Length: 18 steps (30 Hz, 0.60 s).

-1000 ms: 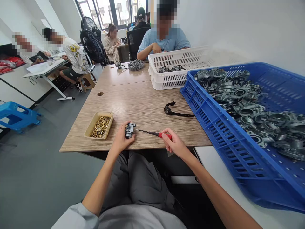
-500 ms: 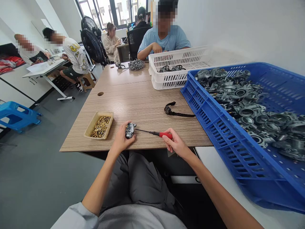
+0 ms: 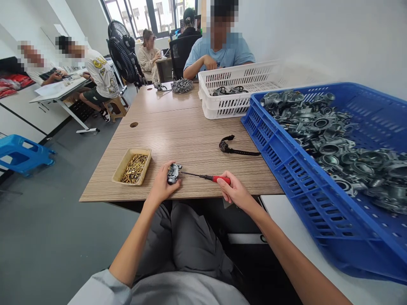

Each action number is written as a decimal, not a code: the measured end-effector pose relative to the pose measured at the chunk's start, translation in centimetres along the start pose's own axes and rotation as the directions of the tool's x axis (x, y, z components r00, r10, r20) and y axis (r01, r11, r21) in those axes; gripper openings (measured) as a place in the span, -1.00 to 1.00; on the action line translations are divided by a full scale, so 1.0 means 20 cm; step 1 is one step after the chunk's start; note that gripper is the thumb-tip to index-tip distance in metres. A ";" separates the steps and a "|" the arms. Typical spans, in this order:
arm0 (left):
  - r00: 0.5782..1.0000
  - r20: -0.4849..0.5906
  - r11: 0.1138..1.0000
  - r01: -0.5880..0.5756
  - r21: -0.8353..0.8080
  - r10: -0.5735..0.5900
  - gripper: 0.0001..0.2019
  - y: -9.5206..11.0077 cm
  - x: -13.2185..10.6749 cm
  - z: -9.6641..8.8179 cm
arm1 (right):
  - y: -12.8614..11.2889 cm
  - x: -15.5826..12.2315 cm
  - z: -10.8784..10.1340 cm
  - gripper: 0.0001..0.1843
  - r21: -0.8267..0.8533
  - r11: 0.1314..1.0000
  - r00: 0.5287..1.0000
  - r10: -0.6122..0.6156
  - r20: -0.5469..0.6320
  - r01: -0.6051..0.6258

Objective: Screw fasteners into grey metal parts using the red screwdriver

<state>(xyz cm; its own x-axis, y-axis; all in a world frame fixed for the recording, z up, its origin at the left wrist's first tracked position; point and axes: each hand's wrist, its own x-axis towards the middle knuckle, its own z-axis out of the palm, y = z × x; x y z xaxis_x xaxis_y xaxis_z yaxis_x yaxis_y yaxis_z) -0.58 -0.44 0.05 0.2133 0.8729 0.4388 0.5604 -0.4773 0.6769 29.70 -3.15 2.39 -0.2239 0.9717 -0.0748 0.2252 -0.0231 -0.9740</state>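
Near the front edge of the wood-grain table [image 3: 178, 140], my left hand [image 3: 161, 183] is wrapped round a small grey metal carburetor body [image 3: 173, 173]. My right hand [image 3: 233, 188] grips the red handle of a screwdriver [image 3: 219, 179]. Its dark shaft points left, and the tip meets the carburetor's right side; the exact contact spot is too small to make out. Just left of my left hand stands a cream plastic tub [image 3: 144, 171] holding many small brass jets [image 3: 133, 169].
A black wristwatch [image 3: 224, 146] lies beside the blue crate [image 3: 267, 131], which is heaped with carburetor bodies [image 3: 329, 148]. Behind it, a white basket [image 3: 219, 109] holds a few parts. Across the table sits a person in blue [image 3: 219, 53], near a pile of metal parts [image 3: 182, 86].
Both hands, the carburetor and the screwdriver stay practically where they were. In the background at left, a seated person's hands and the dark object in them have shifted slightly.
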 end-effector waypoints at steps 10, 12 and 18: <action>1.000 -0.014 1.000 0.009 0.006 -0.009 -0.33 -0.01 0.00 0.01 | 0.00 0.01 0.01 -0.54 -0.006 1.000 0.999 0.004 -0.039 -0.004; 1.000 -0.021 1.000 0.022 0.010 -0.022 -0.34 -0.01 0.00 0.01 | 0.01 0.01 0.02 -0.54 0.024 1.000 0.999 -0.006 -0.041 0.007; 1.000 -0.019 1.000 0.020 0.000 -0.020 -0.33 -0.01 0.00 0.02 | 0.03 0.02 0.01 -0.54 0.139 0.990 0.998 -0.026 -0.049 0.033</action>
<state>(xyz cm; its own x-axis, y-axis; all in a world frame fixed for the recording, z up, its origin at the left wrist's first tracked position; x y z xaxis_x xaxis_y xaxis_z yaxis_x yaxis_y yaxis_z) -0.42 -0.34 -0.26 0.1866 0.8800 0.4367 0.5648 -0.4598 0.6852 29.46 -2.79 1.72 -0.1832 0.9823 -0.0389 0.0841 -0.0238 -0.9962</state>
